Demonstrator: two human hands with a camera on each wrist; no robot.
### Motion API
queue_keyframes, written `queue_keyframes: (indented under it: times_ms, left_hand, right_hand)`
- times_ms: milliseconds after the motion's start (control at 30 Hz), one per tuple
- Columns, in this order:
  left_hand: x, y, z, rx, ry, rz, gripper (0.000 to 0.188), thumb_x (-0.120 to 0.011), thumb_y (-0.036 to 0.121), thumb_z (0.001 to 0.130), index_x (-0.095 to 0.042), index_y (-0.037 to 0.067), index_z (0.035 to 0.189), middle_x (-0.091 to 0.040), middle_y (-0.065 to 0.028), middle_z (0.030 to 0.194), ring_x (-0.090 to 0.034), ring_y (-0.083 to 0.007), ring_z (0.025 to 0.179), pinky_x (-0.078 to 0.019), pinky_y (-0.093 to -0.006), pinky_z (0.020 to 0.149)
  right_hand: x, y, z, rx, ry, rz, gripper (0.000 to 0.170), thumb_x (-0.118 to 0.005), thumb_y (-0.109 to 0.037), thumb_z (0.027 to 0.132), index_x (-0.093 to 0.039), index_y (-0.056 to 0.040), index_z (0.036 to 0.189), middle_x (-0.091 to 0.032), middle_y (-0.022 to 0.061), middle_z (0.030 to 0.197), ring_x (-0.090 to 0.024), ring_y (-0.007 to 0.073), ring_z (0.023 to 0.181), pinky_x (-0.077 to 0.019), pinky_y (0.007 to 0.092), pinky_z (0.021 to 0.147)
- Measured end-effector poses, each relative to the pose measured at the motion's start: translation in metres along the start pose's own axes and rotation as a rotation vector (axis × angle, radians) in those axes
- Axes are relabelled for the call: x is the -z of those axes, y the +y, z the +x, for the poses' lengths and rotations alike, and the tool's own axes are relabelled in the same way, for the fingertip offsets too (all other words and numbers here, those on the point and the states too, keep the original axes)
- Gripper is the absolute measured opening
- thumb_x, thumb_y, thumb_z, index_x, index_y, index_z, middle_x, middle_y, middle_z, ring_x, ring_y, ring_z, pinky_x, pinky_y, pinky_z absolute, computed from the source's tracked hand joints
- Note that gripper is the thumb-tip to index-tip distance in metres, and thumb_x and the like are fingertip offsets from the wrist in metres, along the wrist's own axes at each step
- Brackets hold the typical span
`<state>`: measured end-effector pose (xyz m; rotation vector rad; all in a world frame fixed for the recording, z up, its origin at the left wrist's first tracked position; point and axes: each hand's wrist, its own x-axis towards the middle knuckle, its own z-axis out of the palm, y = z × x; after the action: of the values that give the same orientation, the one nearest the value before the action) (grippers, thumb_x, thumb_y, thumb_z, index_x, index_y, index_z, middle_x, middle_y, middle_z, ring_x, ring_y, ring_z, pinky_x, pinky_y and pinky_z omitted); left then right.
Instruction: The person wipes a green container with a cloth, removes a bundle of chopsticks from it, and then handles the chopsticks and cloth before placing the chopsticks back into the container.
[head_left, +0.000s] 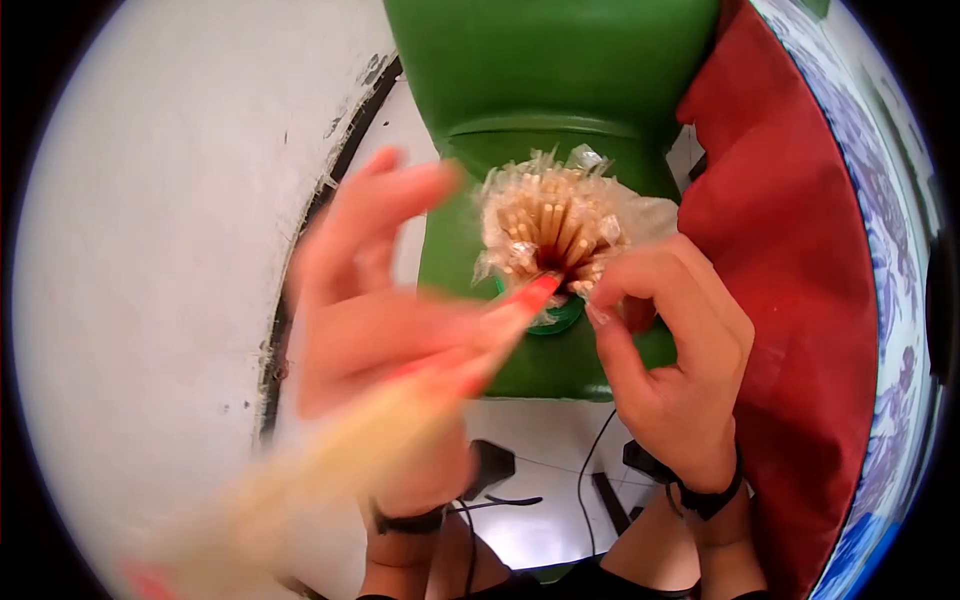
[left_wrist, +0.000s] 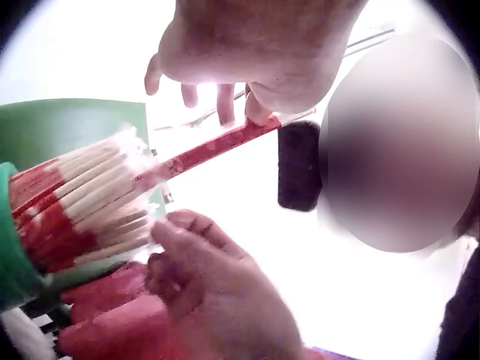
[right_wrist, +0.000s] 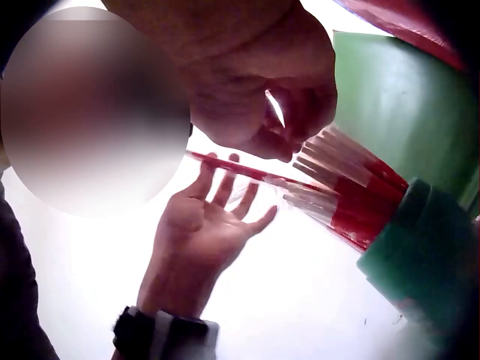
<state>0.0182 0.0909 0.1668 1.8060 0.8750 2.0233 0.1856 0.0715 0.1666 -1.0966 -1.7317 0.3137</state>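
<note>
A bundle of pale sticks with red lower parts (head_left: 550,215) (left_wrist: 97,187) (right_wrist: 360,187) stands in a round green container (head_left: 562,320) (right_wrist: 420,255), with crinkled clear plastic around its tops. My left hand (head_left: 370,290) (left_wrist: 262,45) (right_wrist: 202,232), blurred in the head view, pinches a long red-and-pale stick (left_wrist: 217,146) (right_wrist: 247,170) at one finger and the thumb, its other fingers spread. This stick slants from the bundle towards the lower left of the head view. Beside the bundle, my right hand (head_left: 680,340) (left_wrist: 225,289) (right_wrist: 262,82) pinches a bit of clear plastic between thumb and forefinger.
The container rests on a green chair (head_left: 550,70). A white surface with a worn dark edge (head_left: 180,200) lies left. Red cloth (head_left: 790,220) and blue-patterned white cloth (head_left: 880,300) hang at right. Below the chair are a thin cable (head_left: 583,480) and a tiled floor (head_left: 540,430).
</note>
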Motion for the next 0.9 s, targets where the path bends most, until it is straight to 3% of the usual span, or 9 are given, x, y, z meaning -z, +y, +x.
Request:
queue_keyframes:
  times_ms: [100, 133, 167, 300, 333, 500, 700, 767, 900]
  left_hand:
    - [0.025, 0.022, 0.013, 0.095, 0.199, -0.435, 0.023, -0.04, 0.026, 0.102, -0.055, 0.008, 0.103, -0.053, -0.0068, 0.118, -0.046, -0.0306, 0.12, -0.0278, -0.0574, 0.11]
    - [0.046, 0.027, 0.023, 0.135, 0.087, -0.716, 0.019, -0.041, 0.018, 0.102, -0.052, 0.002, 0.1, -0.05, -0.0069, 0.101, -0.049, -0.0217, 0.096, -0.0374, -0.0467, 0.102]
    - [0.05, 0.033, 0.027, 0.169, 0.189, -0.825, 0.015, -0.042, 0.013, 0.102, -0.046, -0.002, 0.1, -0.044, -0.0073, 0.093, -0.042, -0.0174, 0.081, -0.0427, -0.0376, 0.088]
    - [0.075, 0.028, 0.024, 0.467, 0.225, -0.889, 0.017, -0.042, 0.015, 0.102, -0.042, -0.001, 0.106, -0.043, -0.0075, 0.093, -0.046, -0.0135, 0.082, -0.0469, -0.0272, 0.074]
    - [0.072, 0.021, 0.019, 0.415, 0.354, -0.731, 0.02, -0.043, 0.014, 0.102, -0.041, -0.003, 0.11, -0.043, -0.0088, 0.093, -0.046, -0.0134, 0.079, -0.0474, -0.0272, 0.072]
    - [0.074, 0.003, 0.011, 0.511, 0.308, -0.716, 0.023, -0.043, 0.012, 0.101, -0.044, -0.009, 0.111, -0.046, -0.0114, 0.101, -0.053, -0.0175, 0.093, -0.0529, -0.0342, 0.093]
    - [0.029, 0.015, -0.001, 0.584, 0.359, -0.549, 0.027, -0.04, 0.02, 0.102, -0.048, -0.005, 0.109, -0.049, -0.0107, 0.102, -0.053, -0.0207, 0.095, -0.0501, -0.0378, 0.095]
    - [0.013, 0.023, -0.01, 0.603, 0.232, -0.648, 0.03, -0.04, 0.026, 0.102, -0.049, -0.002, 0.11, -0.049, -0.0101, 0.102, -0.053, -0.0219, 0.096, -0.0499, -0.0369, 0.093]
    - [0.024, 0.006, -0.002, 0.709, 0.286, -0.789, 0.032, -0.041, 0.029, 0.099, -0.051, 0.001, 0.109, -0.052, -0.0091, 0.104, -0.055, -0.0224, 0.085, -0.0501, -0.0352, 0.071]
  right_hand:
    - [-0.008, 0.007, 0.003, 0.047, 0.079, -0.022, 0.024, -0.064, 0.014, 0.067, -0.059, -0.0017, 0.084, -0.055, 0.009, 0.08, -0.054, 0.021, 0.067, -0.0439, 0.0279, 0.059]
    - [-0.01, 0.008, 0.005, 0.063, 0.091, -0.039, 0.024, -0.064, 0.013, 0.067, -0.059, -0.0019, 0.084, -0.055, 0.0084, 0.081, -0.054, 0.0199, 0.068, -0.0435, 0.0276, 0.059]
    - [-0.008, 0.008, 0.006, 0.079, 0.075, -0.072, 0.024, -0.065, 0.013, 0.066, -0.059, -0.002, 0.085, -0.055, 0.0088, 0.082, -0.054, 0.0209, 0.07, -0.0441, 0.0283, 0.06]
    - [0.003, 0.002, 0.0, 0.042, 0.08, -0.119, 0.026, -0.066, 0.011, 0.066, -0.06, -0.0025, 0.087, -0.054, 0.0095, 0.086, -0.055, 0.0222, 0.073, -0.0447, 0.0289, 0.062]
    - [0.004, 0.002, -0.003, 0.04, 0.087, -0.114, 0.025, -0.066, 0.01, 0.067, -0.061, -0.0027, 0.089, -0.055, 0.0091, 0.084, -0.055, 0.0211, 0.071, -0.0442, 0.028, 0.06]
    - [0.017, -0.01, -0.027, -0.101, -0.115, 0.053, 0.026, -0.072, -0.003, 0.075, -0.062, -0.0026, 0.099, -0.062, 0.0065, 0.079, -0.053, 0.0111, 0.059, -0.0414, 0.0222, 0.052]
    - [0.011, -0.028, -0.029, -0.402, -0.402, 0.551, 0.061, -0.085, -0.021, 0.068, -0.056, -0.0019, 0.118, -0.067, 0.0067, 0.083, -0.059, 0.0128, 0.062, -0.0495, 0.0235, 0.058]
    - [0.037, -0.026, -0.022, -0.259, -0.414, 0.373, 0.049, -0.079, -0.024, 0.076, -0.055, -0.0011, 0.112, -0.064, 0.0069, 0.081, -0.056, 0.0118, 0.061, -0.0463, 0.0221, 0.056]
    - [0.076, -0.023, -0.021, -0.247, -0.096, 0.394, 0.026, -0.066, -0.023, 0.088, -0.051, -0.0039, 0.097, -0.052, 0.003, 0.078, -0.044, 0.0094, 0.057, -0.0373, 0.0211, 0.055]
